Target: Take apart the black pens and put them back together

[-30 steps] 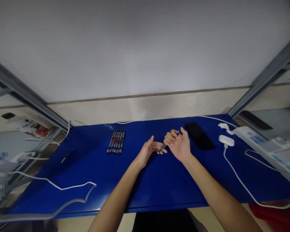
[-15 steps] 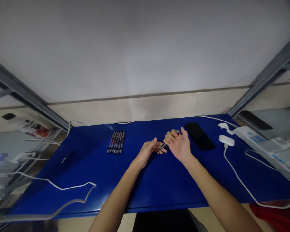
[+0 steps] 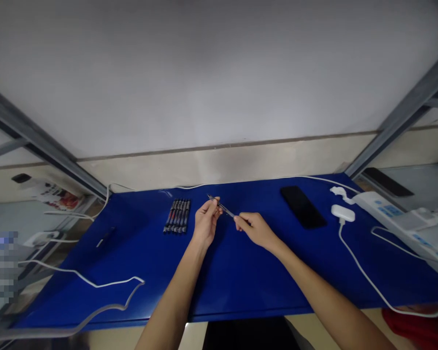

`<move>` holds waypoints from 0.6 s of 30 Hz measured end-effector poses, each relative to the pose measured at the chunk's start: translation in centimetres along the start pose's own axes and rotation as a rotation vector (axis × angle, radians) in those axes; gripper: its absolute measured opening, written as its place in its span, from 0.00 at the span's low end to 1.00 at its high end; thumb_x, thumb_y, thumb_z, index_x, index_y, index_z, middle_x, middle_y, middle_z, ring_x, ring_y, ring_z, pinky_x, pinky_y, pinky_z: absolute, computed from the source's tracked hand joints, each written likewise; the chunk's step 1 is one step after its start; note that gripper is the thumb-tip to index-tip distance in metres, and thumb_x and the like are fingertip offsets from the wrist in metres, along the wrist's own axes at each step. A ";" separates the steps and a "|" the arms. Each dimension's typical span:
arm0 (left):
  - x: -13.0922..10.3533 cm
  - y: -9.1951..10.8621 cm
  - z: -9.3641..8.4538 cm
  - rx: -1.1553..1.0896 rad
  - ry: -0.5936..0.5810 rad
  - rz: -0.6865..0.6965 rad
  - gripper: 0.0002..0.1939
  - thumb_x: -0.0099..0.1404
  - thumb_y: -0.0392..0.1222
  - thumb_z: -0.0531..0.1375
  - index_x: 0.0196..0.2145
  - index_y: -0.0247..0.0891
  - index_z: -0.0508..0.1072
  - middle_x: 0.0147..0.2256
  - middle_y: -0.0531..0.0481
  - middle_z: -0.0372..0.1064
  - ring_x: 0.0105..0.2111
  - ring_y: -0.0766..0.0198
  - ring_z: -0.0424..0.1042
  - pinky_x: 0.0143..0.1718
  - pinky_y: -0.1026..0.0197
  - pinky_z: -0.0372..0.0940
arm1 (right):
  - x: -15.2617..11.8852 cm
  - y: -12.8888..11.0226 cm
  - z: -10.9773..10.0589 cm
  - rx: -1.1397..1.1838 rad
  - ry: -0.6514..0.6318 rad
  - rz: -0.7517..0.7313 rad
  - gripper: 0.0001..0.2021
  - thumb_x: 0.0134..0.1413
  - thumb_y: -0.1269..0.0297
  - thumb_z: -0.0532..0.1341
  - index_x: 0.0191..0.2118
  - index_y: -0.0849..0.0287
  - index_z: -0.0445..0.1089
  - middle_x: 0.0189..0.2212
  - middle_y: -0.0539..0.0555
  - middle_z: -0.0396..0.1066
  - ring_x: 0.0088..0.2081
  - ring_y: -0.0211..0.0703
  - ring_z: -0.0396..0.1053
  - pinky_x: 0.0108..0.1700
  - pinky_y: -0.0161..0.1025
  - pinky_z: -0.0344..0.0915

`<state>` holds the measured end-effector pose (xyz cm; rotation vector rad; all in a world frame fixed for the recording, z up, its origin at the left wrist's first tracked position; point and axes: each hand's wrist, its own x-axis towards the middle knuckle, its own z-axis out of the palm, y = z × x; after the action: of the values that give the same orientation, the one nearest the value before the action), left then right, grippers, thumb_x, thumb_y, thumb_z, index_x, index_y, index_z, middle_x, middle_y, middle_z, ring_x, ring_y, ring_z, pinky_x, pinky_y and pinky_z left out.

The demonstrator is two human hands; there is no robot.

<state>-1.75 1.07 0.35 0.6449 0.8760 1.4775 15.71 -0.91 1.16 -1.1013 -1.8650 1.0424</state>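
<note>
A slim pen (image 3: 226,210) slants between my two hands above the blue table (image 3: 226,287). My left hand (image 3: 207,221) is closed around its upper left part, with the tip end poking out past the fingers. At the lower right end, my right hand (image 3: 253,227) is closed on the same pen, and its fingers cover that end. Just left of my left hand, several dark pens (image 3: 177,216) lie side by side in a tidy row on the table.
Right of my hands lies a black phone (image 3: 302,206). Beyond it are a white earbud case (image 3: 343,213) on a cable and a white power strip (image 3: 397,228). At the left sit a dark pen (image 3: 106,236) and a loose white cable (image 3: 109,283).
My left hand has moved left and closed on the pen's upper end. The right hand has turned over, palm down, and grips the lower end.
</note>
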 end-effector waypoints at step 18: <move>1.0 2.7 -4.5 1.895 0.467 0.445 0.15 0.66 0.49 0.54 0.38 0.39 0.76 0.40 0.39 0.70 0.45 0.47 0.63 0.45 0.51 0.58 | -0.1 0.0 0.3 -0.137 -0.033 -0.018 0.21 0.67 0.56 0.51 0.25 0.58 0.69 0.21 0.49 0.69 0.22 0.36 0.64 0.29 0.35 0.57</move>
<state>-7.06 1.43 -0.07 1.9348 2.6034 0.7047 15.48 -1.06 1.02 -1.1493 -1.9936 0.9398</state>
